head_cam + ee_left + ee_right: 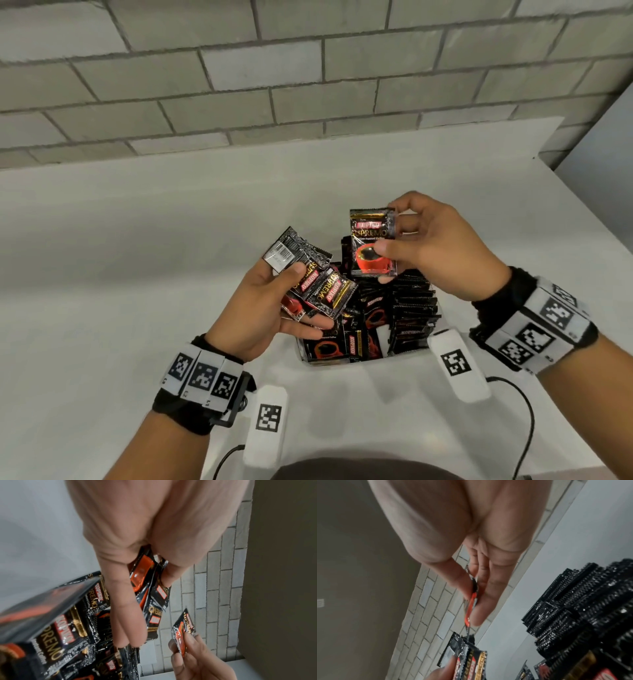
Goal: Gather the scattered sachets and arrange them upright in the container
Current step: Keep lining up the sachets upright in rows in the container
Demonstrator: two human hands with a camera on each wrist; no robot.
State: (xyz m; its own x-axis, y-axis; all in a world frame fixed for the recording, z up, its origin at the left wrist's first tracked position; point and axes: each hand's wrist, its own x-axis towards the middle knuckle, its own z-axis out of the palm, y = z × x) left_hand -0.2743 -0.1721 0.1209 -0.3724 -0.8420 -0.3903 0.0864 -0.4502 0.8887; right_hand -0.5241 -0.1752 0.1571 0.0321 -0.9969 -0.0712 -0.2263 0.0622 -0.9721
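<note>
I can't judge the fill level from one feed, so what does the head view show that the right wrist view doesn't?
Only the head view shows the printed front of the single sachet in the right hand, the left hand gripping a bunch of sachets, and loose ones lying flat in the container. Only the right wrist view shows the single sachet edge-on between the fingers. Both show the upright row.

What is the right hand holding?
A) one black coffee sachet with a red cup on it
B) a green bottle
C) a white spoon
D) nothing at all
A: the right hand pinches a single black foil coffee sachet with a red cup picture between thumb and fingers, above the container of sachets.
</note>
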